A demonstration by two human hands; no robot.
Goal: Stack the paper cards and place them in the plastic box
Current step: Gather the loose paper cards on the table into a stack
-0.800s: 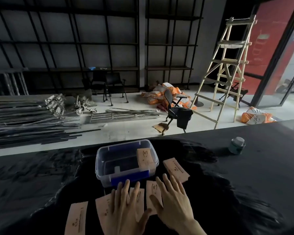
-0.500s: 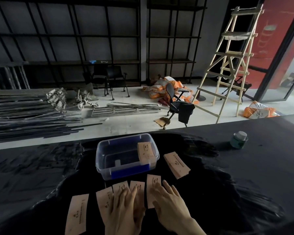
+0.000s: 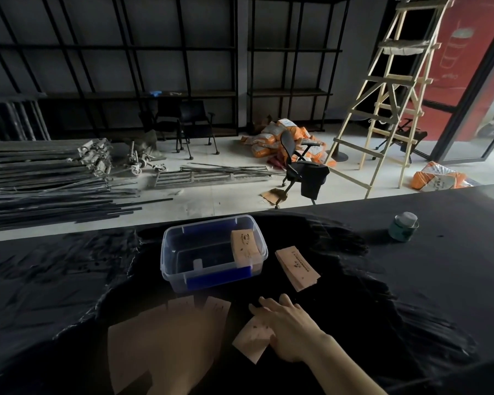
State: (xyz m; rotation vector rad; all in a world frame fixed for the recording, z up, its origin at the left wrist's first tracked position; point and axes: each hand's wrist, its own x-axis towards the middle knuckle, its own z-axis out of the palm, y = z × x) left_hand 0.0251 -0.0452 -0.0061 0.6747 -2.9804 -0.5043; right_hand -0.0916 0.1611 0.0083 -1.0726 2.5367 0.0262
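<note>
A clear plastic box (image 3: 171, 252) with blue clips stands on the black table, and a stack of tan paper cards (image 3: 244, 246) leans against its right wall inside. A second stack of cards (image 3: 297, 267) lies just right of the box. Loose cards (image 3: 216, 305) lie in front of the box. My right hand (image 3: 293, 329) lies flat, fingers stretched forward, its thumb side pressing on a tilted card (image 3: 251, 342). My left hand (image 3: 188, 360) is a motion blur over the cards at lower left, so its grip is unreadable.
A small green jar (image 3: 404, 226) with a pale lid stands at the table's far right. The table's far edge (image 3: 97, 232) runs just behind the box. Beyond it, an office chair (image 3: 300, 166), a wooden ladder (image 3: 388, 89) and metal bars cover the floor.
My right hand has dragged one card back toward me and turned it askew. My left hand has moved fast and blurs. The view has tilted down slightly.
</note>
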